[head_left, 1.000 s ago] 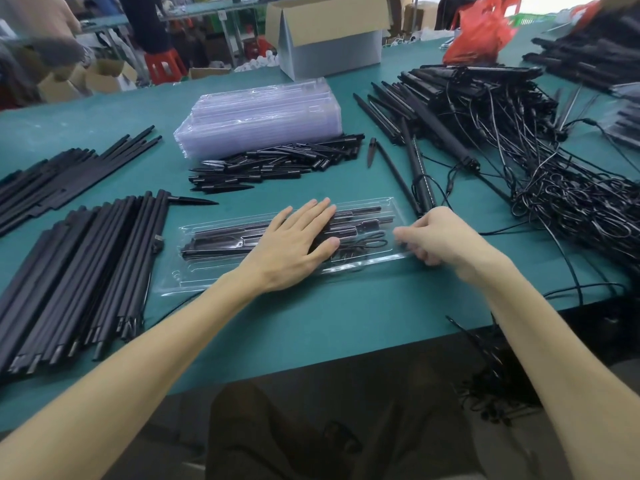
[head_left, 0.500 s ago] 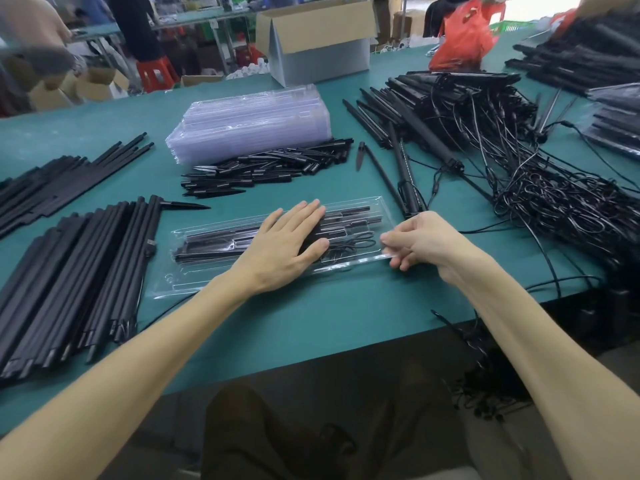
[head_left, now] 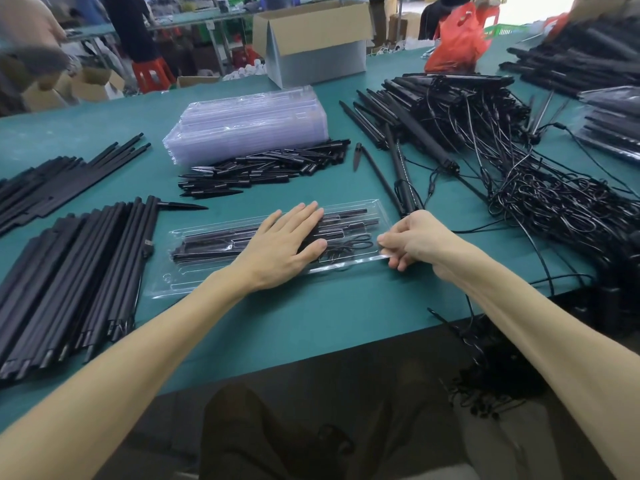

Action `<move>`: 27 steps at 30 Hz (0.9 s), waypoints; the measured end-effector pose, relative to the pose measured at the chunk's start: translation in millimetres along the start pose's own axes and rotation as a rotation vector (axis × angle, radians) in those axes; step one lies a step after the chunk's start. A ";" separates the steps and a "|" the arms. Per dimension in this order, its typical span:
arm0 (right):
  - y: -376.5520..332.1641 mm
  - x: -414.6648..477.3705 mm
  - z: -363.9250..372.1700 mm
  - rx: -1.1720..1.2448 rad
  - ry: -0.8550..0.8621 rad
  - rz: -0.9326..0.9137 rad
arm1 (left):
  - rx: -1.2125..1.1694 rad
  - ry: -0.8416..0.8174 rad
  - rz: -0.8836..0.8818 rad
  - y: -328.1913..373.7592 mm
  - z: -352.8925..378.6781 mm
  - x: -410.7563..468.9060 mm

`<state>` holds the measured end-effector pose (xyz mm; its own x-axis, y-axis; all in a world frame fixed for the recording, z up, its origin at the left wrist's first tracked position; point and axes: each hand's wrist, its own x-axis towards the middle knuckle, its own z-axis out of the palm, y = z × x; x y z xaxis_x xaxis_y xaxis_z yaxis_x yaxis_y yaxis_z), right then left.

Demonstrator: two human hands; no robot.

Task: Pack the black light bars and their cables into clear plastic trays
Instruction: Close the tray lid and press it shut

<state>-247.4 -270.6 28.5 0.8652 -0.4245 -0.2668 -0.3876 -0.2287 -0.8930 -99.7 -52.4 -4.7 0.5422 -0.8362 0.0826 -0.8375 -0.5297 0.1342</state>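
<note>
While left hand (head_left: 284,247) lies flat atop clear tray (head_left: 194,284) | right hand (head_left: 412,242) pinches its right end

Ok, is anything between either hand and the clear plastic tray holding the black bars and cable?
Nothing visible does. The left hand rests flat on top of the clear plastic tray, and the right hand pinches its right end directly.
</note>
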 end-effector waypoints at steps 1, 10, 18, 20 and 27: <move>-0.7 0.1 0.5 -0.008 0.000 0.002 | 0.006 -0.005 -0.002 -0.5 -0.6 0.2; -4.8 1.0 1.5 -0.043 0.009 0.019 | 0.012 -0.023 -0.009 0.0 -3.4 1.0; -6.3 1.4 2.3 -0.030 0.007 0.039 | -0.004 -0.017 -0.007 -2.4 -3.5 1.0; -6.9 1.2 2.2 -0.024 0.007 0.047 | -0.009 -0.015 -0.007 -3.0 -3.5 1.4; -11.9 -1.1 3.7 0.016 0.006 0.083 | -0.039 -0.009 -0.004 -7.0 -3.5 2.7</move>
<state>-242.6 -264.2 38.1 0.8287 -0.4463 -0.3378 -0.4525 -0.1788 -0.8736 -92.2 -50.4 -2.0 0.5448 -0.8354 0.0726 -0.8318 -0.5274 0.1731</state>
